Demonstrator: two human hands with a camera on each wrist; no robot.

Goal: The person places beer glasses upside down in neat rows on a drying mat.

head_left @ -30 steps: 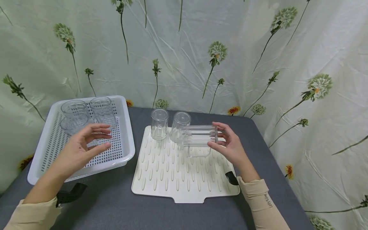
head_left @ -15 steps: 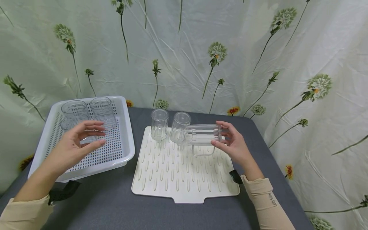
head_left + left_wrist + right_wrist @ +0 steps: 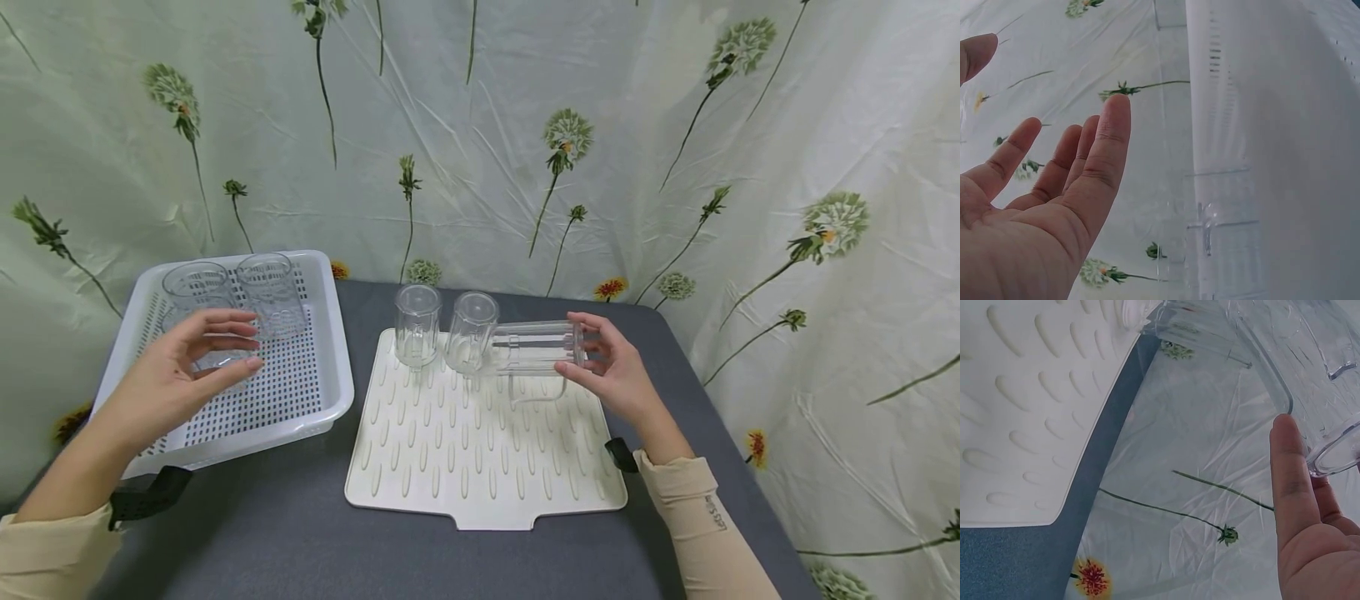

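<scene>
Two bare hands work above one dark grey table point(image 3: 300, 542). The right hand point(image 3: 611, 375) pinches one clear mug point(image 3: 532, 348) by its right end, thumb on the near side and fingers on the far side; the mug lies sideways over the far right part of a mat, its ribbed, see-through wall running left to right and its single squared handle pointing to the near side. The left hand point(image 3: 168, 371) is spread, thumb well apart from the loosely bent fingers, holding nothing, over the near left part of a basket. That one mat point(image 3: 480, 467) is off-white, rectangular with rounded corners, covered in rows of slim raised ovals, a short tab on its near edge. Two clear glasses, a left glass point(image 3: 417, 327) and a right glass point(image 3: 471, 333), stand side by side along its far left edge. The one basket point(image 3: 339, 358), white and perforated with small slots, sits at far left with at least two clear vessels point(image 3: 273, 300) inside; the left hand covers part of it, so there may be more. Behind hangs one pale, creased cloth point(image 3: 480, 167) printed with long-stemmed flowers.
</scene>
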